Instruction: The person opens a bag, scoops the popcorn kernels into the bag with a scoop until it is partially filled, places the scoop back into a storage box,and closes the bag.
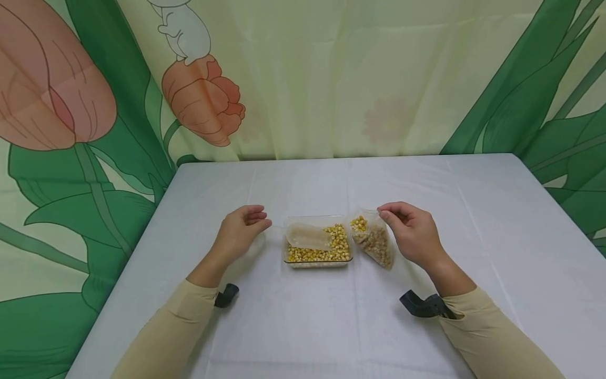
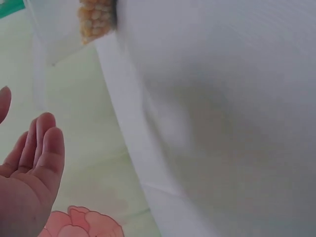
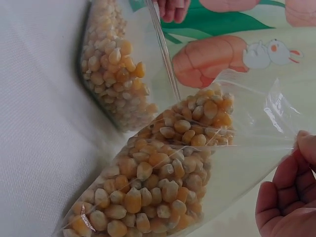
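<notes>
A clear plastic box (image 1: 318,265) holding corn kernels (image 1: 340,242) stands on the table between my hands. A translucent scoop (image 1: 307,237) lies in it on the kernels, its pale handle pointing left. My left hand (image 1: 242,231) is by the handle's end, thumb apart from the fingers in the left wrist view; whether a fingertip touches the handle I cannot tell. My right hand (image 1: 411,231) pinches the top edge of a clear plastic bag (image 3: 197,168) between thumb and fingers. Kernels fill the lower part of the bag, which leans beside the box's right side.
A white cloth covers the table (image 1: 293,326). Behind it hangs a curtain (image 1: 303,79) printed with tulips, leaves and a rabbit. Black straps (image 1: 426,305) sit at both wrists, next to beige sleeves (image 1: 165,331).
</notes>
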Tool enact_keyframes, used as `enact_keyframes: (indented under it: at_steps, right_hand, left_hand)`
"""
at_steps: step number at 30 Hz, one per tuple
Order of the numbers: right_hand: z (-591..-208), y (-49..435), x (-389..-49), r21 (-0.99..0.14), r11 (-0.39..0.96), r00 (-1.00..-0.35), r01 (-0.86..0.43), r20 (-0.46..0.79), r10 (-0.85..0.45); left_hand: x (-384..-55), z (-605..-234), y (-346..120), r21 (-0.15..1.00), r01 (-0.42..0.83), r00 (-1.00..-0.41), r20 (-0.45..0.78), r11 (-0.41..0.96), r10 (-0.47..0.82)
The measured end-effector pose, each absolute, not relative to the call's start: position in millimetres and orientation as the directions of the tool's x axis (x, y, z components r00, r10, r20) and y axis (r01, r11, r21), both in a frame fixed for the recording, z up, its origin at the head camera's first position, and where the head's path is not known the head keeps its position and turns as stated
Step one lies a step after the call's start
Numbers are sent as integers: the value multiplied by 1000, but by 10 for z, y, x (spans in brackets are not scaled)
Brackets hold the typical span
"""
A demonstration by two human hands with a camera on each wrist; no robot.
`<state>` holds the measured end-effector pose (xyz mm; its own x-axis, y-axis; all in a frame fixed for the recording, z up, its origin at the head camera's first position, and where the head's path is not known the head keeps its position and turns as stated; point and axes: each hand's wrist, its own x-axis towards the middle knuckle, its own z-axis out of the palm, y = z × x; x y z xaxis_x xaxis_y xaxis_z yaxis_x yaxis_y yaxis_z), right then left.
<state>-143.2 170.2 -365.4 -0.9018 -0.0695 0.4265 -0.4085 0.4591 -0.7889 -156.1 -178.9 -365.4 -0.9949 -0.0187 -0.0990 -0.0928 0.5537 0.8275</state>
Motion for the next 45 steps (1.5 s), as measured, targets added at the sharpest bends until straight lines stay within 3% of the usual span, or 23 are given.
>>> enact_keyframes:
  at_steps: [5, 14, 28, 45]
  right_hand:
    - [-3639, 1689, -1427, -788, 462, -903, -406, 423, -71]
    - [-3647, 1687, -1424, -797, 460, -911, -391, 406, -70]
    - [-3670, 1699, -1416, -797, 458, -910, -394, 408, -72]
    - [-3667, 1701, -1415, -799, 451, -909, -398, 409, -78]
  left_hand:
    - [-1513, -3533, -1665, 877, 0, -1000, -10, 480, 19]
    - [-1435, -3415, -1154, 880, 154, -976, 65, 450, 207]
    - [-1513, -3486, -598, 863, 97, -932, -95, 495, 348]
    - [-1545, -3486, -378, 818, 129, -935, -89, 561, 344]
